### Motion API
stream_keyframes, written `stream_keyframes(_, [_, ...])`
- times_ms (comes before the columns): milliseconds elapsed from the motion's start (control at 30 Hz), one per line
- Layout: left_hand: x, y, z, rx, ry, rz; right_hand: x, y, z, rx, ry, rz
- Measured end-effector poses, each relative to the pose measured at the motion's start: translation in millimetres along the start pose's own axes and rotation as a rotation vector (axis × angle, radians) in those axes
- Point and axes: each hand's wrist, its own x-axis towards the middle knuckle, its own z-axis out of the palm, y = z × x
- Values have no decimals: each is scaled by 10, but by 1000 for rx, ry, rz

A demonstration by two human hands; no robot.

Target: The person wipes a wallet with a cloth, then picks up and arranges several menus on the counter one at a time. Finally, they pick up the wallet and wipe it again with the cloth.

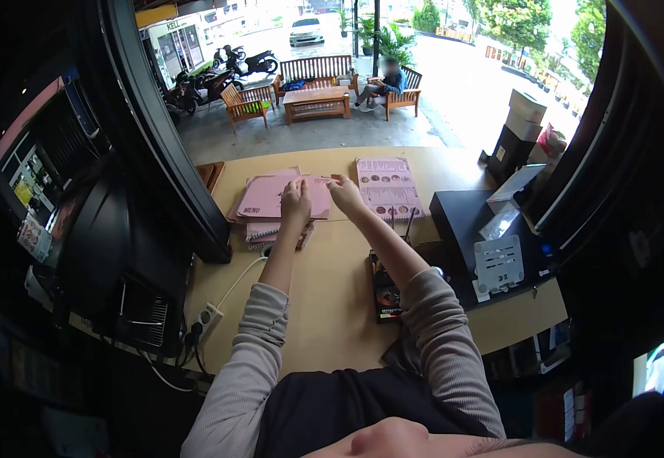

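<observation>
Head view of a wooden surface (332, 305) beside an open frontage. Two hands reach forward. The left hand (295, 200) lies on a stack of pink menus (271, 200), fingers curled over the top menu; whether its grip pinches the cover cannot be told. The right hand (345, 192) holds the right edge of that same top menu, its grip narrow, thumb and fingers closed on the edge. The stack sits at the far left of the surface, with at least three spiral-bound menus visible. One single menu sheet (389, 186) lies flat just right of the stack, apart from it. One white power strip (205, 319) sits at the left edge. One black box (465, 221) stands at the right. Outside: three wooden benches and one low table (317, 103).
</observation>
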Motion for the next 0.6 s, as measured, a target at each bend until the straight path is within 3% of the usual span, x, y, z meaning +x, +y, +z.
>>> stream_keyframes(100, [-19, -344, -122, -97, 15, -174, 153, 313, 355, 43, -26, 24])
stream_keyframes(300, [-114, -909, -180, 184, 35, -159, 111, 476, 611, 43, 1, 151])
stream_keyframes(367, [-158, -1042, -138, 313, -67, -156, 8, 418, 593, -311, 72, 230])
stream_keyframes(433, [-215, -1150, -85, 372, -150, -181, 35, 568, 639, -299, 42, 307])
stream_keyframes(500, [-290, -1274, -17, 481, -126, -40, 71, 764, 711, -261, 81, 304])
stream_keyframes(600, [-379, -1330, -7, 547, -85, -38, 161, 1046, 835, -112, 106, 271])
